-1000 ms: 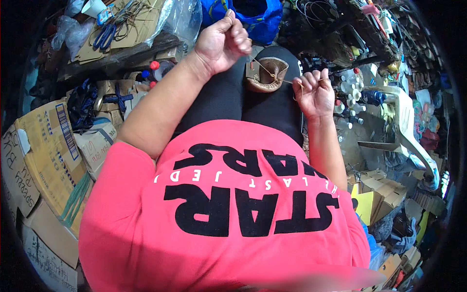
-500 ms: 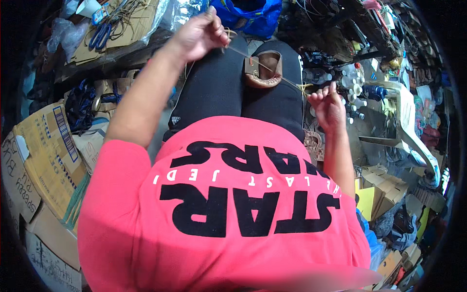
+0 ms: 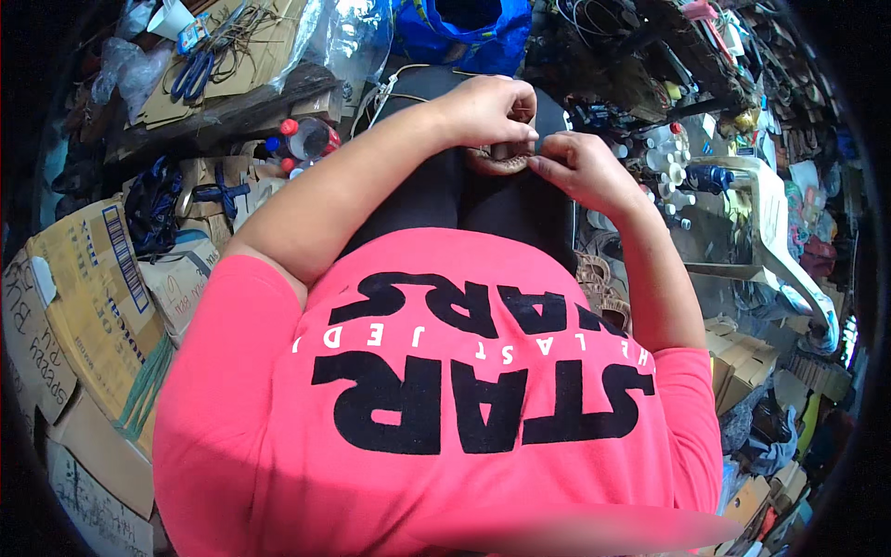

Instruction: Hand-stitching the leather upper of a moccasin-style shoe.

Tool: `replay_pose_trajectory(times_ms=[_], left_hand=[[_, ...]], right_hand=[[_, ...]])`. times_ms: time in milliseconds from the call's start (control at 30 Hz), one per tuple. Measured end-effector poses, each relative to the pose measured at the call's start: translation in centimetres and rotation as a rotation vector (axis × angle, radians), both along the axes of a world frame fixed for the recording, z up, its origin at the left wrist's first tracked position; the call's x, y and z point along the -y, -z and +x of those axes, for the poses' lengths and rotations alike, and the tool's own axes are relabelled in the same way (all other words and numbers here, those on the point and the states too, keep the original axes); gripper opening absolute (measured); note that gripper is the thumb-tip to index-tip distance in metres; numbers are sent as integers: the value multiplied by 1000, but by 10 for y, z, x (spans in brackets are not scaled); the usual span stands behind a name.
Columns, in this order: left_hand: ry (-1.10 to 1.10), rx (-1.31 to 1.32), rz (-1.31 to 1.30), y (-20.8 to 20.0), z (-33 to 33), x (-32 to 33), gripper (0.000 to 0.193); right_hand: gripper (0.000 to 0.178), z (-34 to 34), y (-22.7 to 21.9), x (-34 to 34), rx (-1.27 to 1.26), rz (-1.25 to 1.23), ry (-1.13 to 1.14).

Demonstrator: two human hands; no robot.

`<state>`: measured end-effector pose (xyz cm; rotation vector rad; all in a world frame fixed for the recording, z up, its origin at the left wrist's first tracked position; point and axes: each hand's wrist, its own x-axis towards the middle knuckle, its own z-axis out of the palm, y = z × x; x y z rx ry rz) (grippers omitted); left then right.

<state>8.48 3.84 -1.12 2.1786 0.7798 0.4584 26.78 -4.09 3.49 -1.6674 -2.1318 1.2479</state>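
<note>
A brown leather shoe [image 3: 502,166] with a stitched edge rests on my thighs, mostly covered by my hands. My left hand [image 3: 494,109] is bent over its opening, fingers curled and thumb pressed in; whatever lies between them is hidden. At the right side of the shoe, my right hand [image 3: 583,167] has thumb and forefinger closed at the stitched rim. Pale cord [image 3: 379,96] trails beside my left knee. The stitching thread itself is too fine to follow between the hands.
A blue bag [image 3: 461,46] stands beyond my knees. Scissors [image 3: 193,76] lie on cardboard at the far left. Plastic bottles stand on both sides, one with a red label [image 3: 311,139] by my left arm. To the right is a white plastic chair [image 3: 778,232]. Cardboard boxes [image 3: 93,278] crowd the left.
Both hands have come inward from wide apart, where a thread was stretched between them across the shoe. They now meet at the shoe, and the taut thread no longer shows.
</note>
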Motion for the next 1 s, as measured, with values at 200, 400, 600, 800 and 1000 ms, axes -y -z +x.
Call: replay_pose_trajectory(times_ms=[200, 400, 600, 800, 1000], left_hand=[[13, -7, -126, 7, 13, 0, 25], [83, -56, 3, 4, 12, -10, 21], [215, 54, -454, 6, 1, -17, 19], [244, 15, -381, 4, 1, -17, 19], [281, 64, -654, 2, -4, -17, 21]], right_hand=[[24, 16, 8, 22, -32, 174, -34], [18, 46, -21, 54, -449, 67, 380], [23, 19, -1, 44, -168, 272, 219], [22, 11, 12, 31, -53, 303, 200], [20, 12, 6, 27, -12, 289, 179]])
